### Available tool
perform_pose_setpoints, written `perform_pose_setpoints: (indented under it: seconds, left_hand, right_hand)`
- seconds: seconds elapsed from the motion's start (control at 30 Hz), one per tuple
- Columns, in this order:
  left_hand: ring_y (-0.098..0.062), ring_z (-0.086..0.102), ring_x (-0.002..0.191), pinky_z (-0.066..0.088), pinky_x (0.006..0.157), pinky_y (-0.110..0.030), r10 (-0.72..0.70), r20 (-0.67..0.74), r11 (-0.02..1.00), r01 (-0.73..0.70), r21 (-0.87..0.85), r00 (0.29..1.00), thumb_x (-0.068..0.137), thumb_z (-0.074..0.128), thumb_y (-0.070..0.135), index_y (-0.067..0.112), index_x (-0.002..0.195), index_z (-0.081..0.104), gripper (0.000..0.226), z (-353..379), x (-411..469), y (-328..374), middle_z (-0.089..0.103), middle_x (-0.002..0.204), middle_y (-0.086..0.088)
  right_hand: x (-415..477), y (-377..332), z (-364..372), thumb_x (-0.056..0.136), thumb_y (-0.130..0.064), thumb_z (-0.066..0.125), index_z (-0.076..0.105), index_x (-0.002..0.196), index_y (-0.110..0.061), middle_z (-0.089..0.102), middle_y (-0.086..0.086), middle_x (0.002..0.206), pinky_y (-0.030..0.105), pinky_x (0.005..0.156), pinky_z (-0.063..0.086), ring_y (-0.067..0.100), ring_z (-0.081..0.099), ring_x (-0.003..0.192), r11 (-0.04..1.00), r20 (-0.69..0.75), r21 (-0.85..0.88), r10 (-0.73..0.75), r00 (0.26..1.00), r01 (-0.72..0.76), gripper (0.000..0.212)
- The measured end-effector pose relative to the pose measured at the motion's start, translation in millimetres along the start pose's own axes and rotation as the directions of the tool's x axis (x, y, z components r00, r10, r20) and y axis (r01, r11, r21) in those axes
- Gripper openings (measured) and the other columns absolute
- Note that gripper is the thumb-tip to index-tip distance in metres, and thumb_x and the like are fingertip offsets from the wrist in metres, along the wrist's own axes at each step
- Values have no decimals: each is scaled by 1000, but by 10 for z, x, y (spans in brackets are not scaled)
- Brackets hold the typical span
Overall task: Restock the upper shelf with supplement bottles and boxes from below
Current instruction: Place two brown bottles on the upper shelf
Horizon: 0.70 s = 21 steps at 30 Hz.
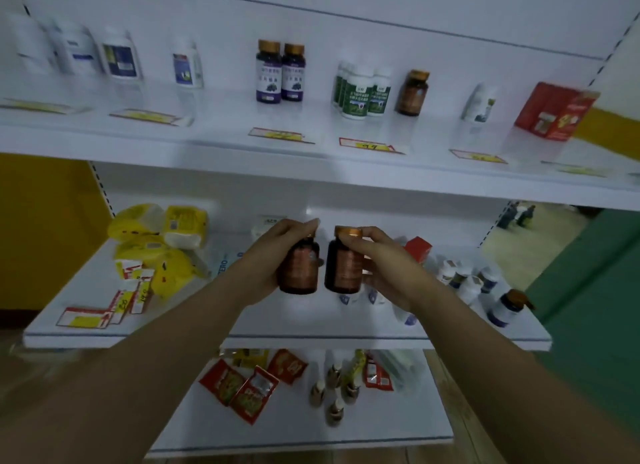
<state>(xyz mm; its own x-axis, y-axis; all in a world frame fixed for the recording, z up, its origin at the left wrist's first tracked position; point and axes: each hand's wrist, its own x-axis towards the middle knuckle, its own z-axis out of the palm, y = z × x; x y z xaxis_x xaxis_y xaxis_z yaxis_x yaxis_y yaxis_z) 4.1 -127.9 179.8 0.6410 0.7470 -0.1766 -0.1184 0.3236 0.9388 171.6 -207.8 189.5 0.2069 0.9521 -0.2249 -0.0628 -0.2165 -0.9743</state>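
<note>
My left hand (273,255) grips a brown supplement bottle (299,271) with a copper label, held upright above the middle shelf (104,337). My right hand (384,266) grips a second brown bottle (344,269) with a gold cap, right beside the first. The upper shelf (207,141) carries a matching brown bottle (412,92), two purple-labelled bottles (280,72), green-labelled white bottles (363,92), several white bottles at the left and a red box (554,111) at the right.
On the middle shelf lie yellow packs (156,241), loose price tags (104,311), a small red box (419,248) and several white bottles (467,283) at the right. The bottom shelf holds red sachets (242,384) and small bottles (332,391). Price tags line the upper shelf's front.
</note>
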Motion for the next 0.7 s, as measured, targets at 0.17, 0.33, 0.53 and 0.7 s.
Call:
perform_pose_setpoints:
  seconds: [0.17, 0.33, 0.53, 0.7]
  left_hand:
    - [-26, 66, 71, 55, 79, -45, 12, 53, 1000, -12, 6, 999, 81, 64, 47, 17, 93, 53, 34, 257, -615, 353, 66, 81, -11]
    - [-23, 63, 65, 53, 71, -33, 52, 120, 999, -51, -16, 991, 78, 64, 47, 14, 81, 58, 34, 498, -1187, 799, 66, 75, -11]
    - [-24, 62, 66, 53, 65, -32, 167, 222, 986, -162, -41, 961, 72, 68, 40, 14, 89, 49, 36, 681, -1587, 1265, 62, 77, -12]
    - [-18, 64, 70, 56, 68, -30, 212, 204, 976, -218, 7, 956, 70, 65, 23, 9, 98, 53, 33, 880, -1682, 1421, 62, 82, -8]
  right_hand:
    - [-660, -425, 231, 87, -26, 64, 49, 111, -13, 59, 9, 104, 47, 96, 50, 26, 63, 99, 975, 84, 208, -101, 991, 81, 31]
    - [-1171, -909, 346, 88, -30, 61, 46, 110, -16, 61, 9, 96, 36, 72, 56, 21, 65, 82, 970, 119, 174, -190, 975, 168, 30]
    - [-1516, -1383, 355, 90, -33, 54, 55, 103, -13, 59, 7, 87, 36, 74, 54, 23, 61, 80, 940, 163, 270, -259, 952, 210, 25]
    - [-1655, -1576, 286, 89, -21, 55, 53, 110, -9, 60, 12, 102, 42, 88, 50, 24, 58, 97, 938, 200, 215, -313, 928, 270, 24]
